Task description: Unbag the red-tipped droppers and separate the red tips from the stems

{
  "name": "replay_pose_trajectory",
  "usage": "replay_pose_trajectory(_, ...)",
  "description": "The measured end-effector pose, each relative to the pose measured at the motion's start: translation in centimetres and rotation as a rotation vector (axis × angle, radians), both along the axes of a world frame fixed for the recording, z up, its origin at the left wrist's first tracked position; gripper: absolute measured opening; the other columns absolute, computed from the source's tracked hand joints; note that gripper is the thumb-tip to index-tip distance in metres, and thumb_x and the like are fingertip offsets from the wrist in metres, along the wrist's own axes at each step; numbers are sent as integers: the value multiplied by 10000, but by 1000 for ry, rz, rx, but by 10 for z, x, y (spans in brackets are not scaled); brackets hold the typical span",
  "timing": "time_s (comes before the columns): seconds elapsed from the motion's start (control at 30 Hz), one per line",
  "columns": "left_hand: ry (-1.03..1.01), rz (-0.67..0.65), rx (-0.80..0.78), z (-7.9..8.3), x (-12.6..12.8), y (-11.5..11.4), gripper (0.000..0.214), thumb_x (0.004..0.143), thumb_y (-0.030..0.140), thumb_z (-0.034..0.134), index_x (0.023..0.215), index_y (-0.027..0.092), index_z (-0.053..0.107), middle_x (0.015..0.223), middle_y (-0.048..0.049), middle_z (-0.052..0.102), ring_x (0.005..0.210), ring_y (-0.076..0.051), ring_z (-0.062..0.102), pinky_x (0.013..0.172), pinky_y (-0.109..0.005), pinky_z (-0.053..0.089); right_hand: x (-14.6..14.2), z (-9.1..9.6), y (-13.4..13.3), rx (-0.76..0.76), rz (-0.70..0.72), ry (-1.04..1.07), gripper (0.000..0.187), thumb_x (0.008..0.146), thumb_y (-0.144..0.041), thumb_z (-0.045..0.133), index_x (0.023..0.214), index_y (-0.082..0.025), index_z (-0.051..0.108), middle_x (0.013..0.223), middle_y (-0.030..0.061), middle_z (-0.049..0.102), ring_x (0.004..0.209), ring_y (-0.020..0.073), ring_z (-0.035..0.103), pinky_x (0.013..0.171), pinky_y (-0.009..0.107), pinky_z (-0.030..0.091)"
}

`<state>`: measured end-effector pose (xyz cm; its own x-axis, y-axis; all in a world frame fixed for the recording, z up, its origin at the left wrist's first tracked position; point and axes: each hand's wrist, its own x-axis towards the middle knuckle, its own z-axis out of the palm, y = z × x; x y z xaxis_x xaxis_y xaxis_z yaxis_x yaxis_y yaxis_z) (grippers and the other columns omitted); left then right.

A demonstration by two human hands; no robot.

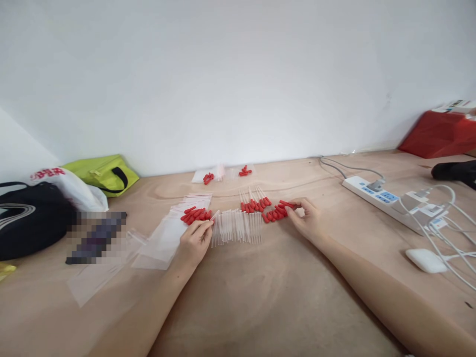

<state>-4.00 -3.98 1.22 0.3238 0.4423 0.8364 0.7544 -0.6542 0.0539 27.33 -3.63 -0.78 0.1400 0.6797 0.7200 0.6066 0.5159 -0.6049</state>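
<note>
My left hand [194, 241] is closed in a pinch at the left end of a row of clear dropper tubes [238, 227], and a slim clear dropper tube [215, 215] sticks up from its fingertips. Between the thumb and fingers of my right hand [307, 216] is a red dropper bulb [285, 204]. Just below that lies a loose cluster of red bulbs [273, 214]. Behind the tube row, several droppers with red bulbs fitted [255, 204] lie with their tips pointing away. Another pile of red bulbs [195, 214] rests on clear zip bags [163, 241], beyond my left hand.
Small bags with red bulbs [208, 178] lie near the wall. On the right are a white power strip [386, 201], tangled cables and a white charger [426, 260]. A black bag [33, 218], a lime-green bag [100, 173] and a red bag [437, 134] stand at the sides.
</note>
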Motion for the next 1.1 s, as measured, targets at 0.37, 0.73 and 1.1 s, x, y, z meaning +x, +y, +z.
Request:
replay_pose_trajectory(0.37, 78, -46, -183, -3, 3, -5, 155, 801, 166, 476, 855, 165, 621, 820, -43, 626, 730, -120, 614, 679, -221, 515, 2, -2, 2, -84, -129, -132, 164, 767, -291, 510, 854, -220, 630, 830, 30, 656, 757, 166, 575, 755, 336, 386)
replay_pose_trajectory(0.73, 129, -18, -383, 2, -5, -11, 262, 771, 299, 517, 977, 154, 591, 1003, -90, 608, 916, -197, 593, 828, -338, 498, 2, 2, 1, -136, -221, -234, 184, 767, -368, 511, 771, -245, 648, 781, 8, 672, 792, 176, 543, 811, 349, 258)
replay_pose_trajectory(1.1, 214, -67, -504, 3, -16, -12, 392, 774, 351, 540, 1125, 179, 516, 1138, -99, 553, 1032, -209, 545, 880, -361, 469, -18, 42, 59, -749, -278, -435, 137, 678, -307, 547, 658, -219, 650, 701, 68, 655, 811, 268, 586, 768, 461, 338)
